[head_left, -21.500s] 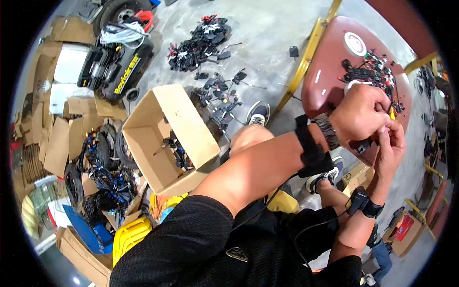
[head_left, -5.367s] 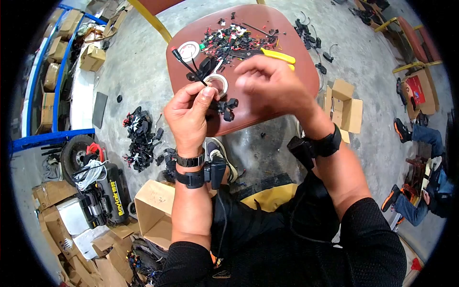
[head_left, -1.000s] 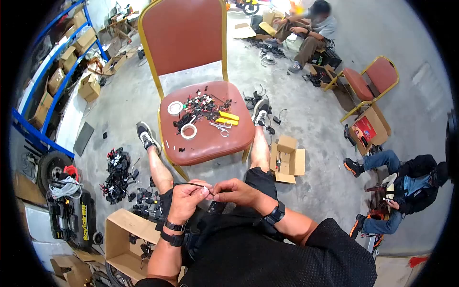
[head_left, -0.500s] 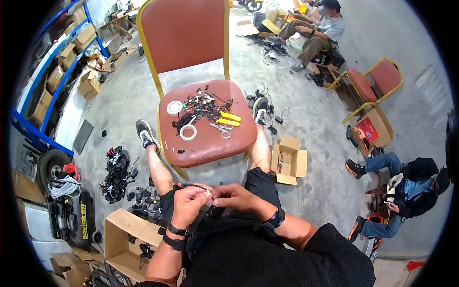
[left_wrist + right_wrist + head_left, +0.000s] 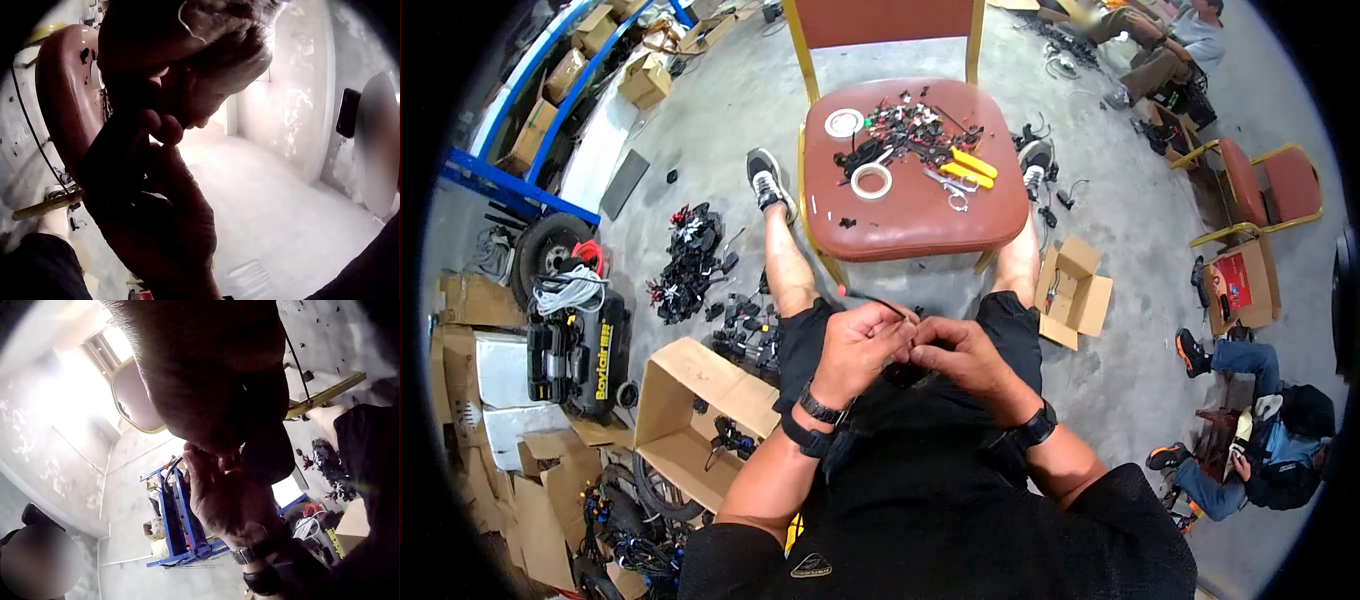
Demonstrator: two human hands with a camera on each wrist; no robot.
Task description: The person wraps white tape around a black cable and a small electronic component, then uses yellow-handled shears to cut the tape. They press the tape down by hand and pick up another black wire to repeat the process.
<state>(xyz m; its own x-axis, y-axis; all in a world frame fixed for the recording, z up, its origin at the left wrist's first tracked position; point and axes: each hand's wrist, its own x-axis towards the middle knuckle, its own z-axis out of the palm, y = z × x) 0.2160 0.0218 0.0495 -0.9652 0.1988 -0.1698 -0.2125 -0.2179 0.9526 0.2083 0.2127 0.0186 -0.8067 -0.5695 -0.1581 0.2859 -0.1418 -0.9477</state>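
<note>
In the head view both hands meet over the lap, fingertips close together. A thin black cable (image 5: 878,299) with a red tip sticks out up and left from between them. My left hand (image 5: 855,350) pinches this cable between thumb and fingers. My right hand (image 5: 968,352) pinches it near its other end, right beside the left fingertips. Just below the fingers shows a dark block (image 5: 905,376), mostly hidden. In the left wrist view the right hand (image 5: 165,219) is in deep shadow; the right wrist view shows the left hand (image 5: 228,500) with curled fingers.
Ahead, a red chair seat (image 5: 920,232) bears a pile of small connectors (image 5: 915,128), tape rolls (image 5: 871,181), yellow-handled pliers (image 5: 972,168) and scissors (image 5: 952,188). Cardboard boxes stand left (image 5: 690,362) and right (image 5: 1075,290). A black cable heap (image 5: 690,260) lies on the floor.
Earlier the hands worked over the chair seat; now they are together over the lap. Pliers and scissors lie on the seat. Over the last half second the head view has tipped down; the grip looks unchanged.
</note>
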